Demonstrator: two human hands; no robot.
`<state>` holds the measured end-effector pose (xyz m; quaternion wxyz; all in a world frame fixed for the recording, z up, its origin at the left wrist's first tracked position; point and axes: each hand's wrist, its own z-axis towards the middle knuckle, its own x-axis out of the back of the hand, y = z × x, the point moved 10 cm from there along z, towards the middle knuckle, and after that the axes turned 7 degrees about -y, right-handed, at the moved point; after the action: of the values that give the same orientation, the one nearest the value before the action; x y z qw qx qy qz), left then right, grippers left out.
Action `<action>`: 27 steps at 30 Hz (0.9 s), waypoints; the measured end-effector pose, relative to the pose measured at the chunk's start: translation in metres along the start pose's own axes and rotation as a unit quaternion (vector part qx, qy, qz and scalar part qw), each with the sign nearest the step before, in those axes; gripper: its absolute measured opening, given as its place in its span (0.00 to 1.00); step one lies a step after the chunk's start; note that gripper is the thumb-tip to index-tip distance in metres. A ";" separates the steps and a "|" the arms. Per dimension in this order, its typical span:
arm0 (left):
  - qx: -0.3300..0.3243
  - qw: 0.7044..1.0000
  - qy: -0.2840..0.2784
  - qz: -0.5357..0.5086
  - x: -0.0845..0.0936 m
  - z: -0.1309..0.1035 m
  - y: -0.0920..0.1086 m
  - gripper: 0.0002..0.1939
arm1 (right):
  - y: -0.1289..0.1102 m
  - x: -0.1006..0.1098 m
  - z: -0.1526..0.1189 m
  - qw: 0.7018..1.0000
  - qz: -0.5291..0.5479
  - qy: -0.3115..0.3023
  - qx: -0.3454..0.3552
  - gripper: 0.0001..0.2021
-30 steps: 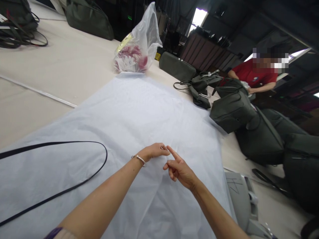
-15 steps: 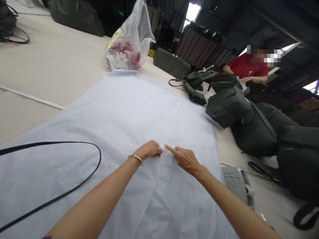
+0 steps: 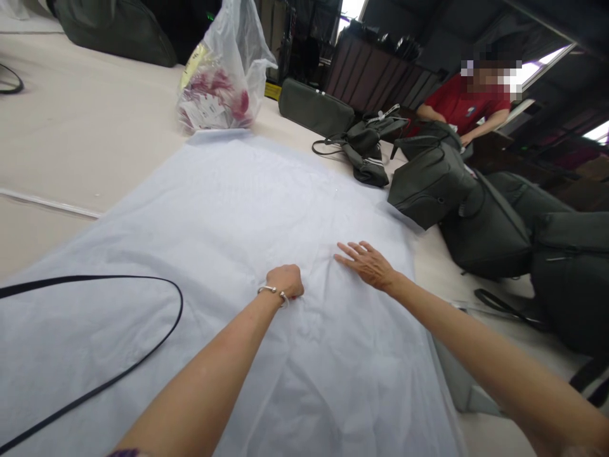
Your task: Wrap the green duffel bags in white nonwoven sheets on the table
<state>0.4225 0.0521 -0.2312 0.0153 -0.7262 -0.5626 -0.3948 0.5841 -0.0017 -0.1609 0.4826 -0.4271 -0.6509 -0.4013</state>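
The sheet (image 3: pixel 223 209) before me is matt and wrinkled; my bracelet (image 3: pixel 267 289), glossy metal; the translucent bag (image 3: pixel 233 44), crinkled plastic; the strap (image 3: pixel 28 285), matt.

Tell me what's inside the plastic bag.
Through the plastic bag: reddish items and a white printed piece. The yellow patch may be in or on it; can't tell. Anything behind these is covered.

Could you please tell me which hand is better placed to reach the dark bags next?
Probably the right hand: it is open and nearer the dark bags. The left hand is farther from them and curled into a fist.
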 end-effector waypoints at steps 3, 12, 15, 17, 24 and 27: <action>0.029 1.000 -0.002 0.006 0.002 0.000 -0.004 0.13 | 0.019 0.025 -0.005 0.994 0.011 0.055 -0.094 0.25; 0.034 0.999 -0.018 -0.003 0.003 -0.006 -0.003 0.01 | -0.063 0.029 0.075 0.926 0.248 0.190 -0.210 0.28; 0.025 0.999 -0.021 -0.010 0.000 -0.005 -0.002 0.02 | -0.071 -0.005 0.091 0.938 0.215 0.157 -0.220 0.26; 0.020 0.999 -0.027 -0.016 -0.002 -0.005 -0.001 0.02 | -0.071 -0.023 0.092 0.945 0.199 0.133 -0.224 0.27; 0.033 0.998 -0.042 -0.029 -0.004 -0.022 -0.023 0.10 | -0.071 -0.025 0.090 0.950 0.177 0.126 -0.226 0.28; 0.057 0.998 0.036 0.019 0.012 -0.045 -0.040 0.11 | -0.070 -0.027 0.092 0.949 0.180 0.119 -0.229 0.28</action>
<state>0.3646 0.0558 -0.2097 0.0848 -0.7202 -0.5693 -0.3874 0.4962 0.0572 -0.2146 0.5101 -0.5854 -0.3916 -0.4938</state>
